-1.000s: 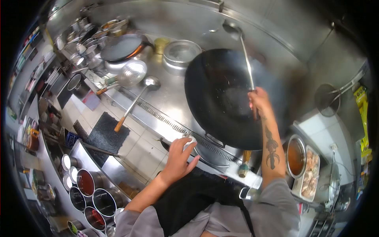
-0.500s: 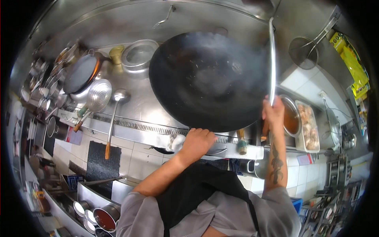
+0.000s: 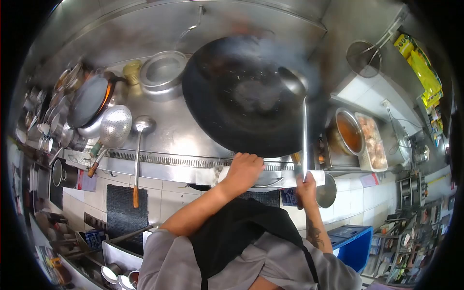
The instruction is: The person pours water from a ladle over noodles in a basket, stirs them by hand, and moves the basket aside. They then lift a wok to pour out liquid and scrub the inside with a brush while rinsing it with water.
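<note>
A big black wok (image 3: 227,116) stands on the steel stove, with light smoke over its right side and small pale bits inside. At the wok's near rim is my left hand (image 3: 245,169), fingers curled over its edge or handle. My right hand (image 3: 306,187), closed, grips the handle of a long metal ladle (image 3: 305,130) below the wok's right side. The ladle's bowl hangs over the right part of the wok. A white cloth (image 3: 208,177) lies on the front rail beside my left hand.
A perforated skimmer (image 3: 116,126) and a second ladle (image 3: 144,124) lie left on the steel top. Behind them are a round metal pot (image 3: 163,72) and a flat dark pan (image 3: 89,101). At right stand a bowl of orange liquid (image 3: 349,133) and a food tray (image 3: 385,166).
My right hand has come down and left, drawing the ladle back so its bowl now shows over the wok. My left hand stays at the rim. The view has shifted slightly.
</note>
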The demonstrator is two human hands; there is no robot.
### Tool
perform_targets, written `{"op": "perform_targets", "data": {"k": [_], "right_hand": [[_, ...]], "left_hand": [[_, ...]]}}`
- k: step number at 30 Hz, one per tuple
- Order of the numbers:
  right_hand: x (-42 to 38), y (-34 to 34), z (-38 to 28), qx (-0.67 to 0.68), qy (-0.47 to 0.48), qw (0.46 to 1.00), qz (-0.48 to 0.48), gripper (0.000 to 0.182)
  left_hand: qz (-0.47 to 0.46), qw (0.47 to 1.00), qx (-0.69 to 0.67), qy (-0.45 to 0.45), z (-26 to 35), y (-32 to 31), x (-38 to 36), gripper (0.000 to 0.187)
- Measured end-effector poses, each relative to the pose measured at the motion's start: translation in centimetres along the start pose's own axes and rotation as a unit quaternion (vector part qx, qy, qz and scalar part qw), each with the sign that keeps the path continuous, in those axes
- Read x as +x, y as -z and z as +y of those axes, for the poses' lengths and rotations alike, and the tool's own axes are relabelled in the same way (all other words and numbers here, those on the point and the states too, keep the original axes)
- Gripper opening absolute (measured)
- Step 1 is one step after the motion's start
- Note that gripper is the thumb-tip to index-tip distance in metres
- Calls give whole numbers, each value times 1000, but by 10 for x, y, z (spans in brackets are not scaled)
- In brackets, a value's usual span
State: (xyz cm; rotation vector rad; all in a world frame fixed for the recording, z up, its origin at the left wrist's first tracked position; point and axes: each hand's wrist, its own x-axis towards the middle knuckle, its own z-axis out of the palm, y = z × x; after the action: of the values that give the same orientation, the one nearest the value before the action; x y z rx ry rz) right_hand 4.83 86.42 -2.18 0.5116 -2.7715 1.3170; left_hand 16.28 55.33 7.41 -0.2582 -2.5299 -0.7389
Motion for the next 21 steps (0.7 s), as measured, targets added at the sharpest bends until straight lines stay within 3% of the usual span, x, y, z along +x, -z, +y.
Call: {"op": "perform_targets", "data": {"k": [6,8,10,14,18,21], "right_hand": [[57,15,-210,136,-13,977,-166,33],[76,-4,-271,245,-15,938,-244,38],[101,-33,-333,194,-31,929,-314,43],[159,-144,-404,159,-13,900,-405,11],[221,-293,-425,43,47,935,-350,15],[233,-346,-459,-97,54,953,-283,20]], "left_hand": [[76,993,-91,-15,2,43,-27,42],[118,989,-85,7,-7,64,-40,41],[155,985,-71,40,-17,80,-59,41],[201,972,-54,112,-37,110,-106,43],[251,950,-18,186,-52,128,-157,44],[291,921,15,258,-62,143,-193,45]]}}
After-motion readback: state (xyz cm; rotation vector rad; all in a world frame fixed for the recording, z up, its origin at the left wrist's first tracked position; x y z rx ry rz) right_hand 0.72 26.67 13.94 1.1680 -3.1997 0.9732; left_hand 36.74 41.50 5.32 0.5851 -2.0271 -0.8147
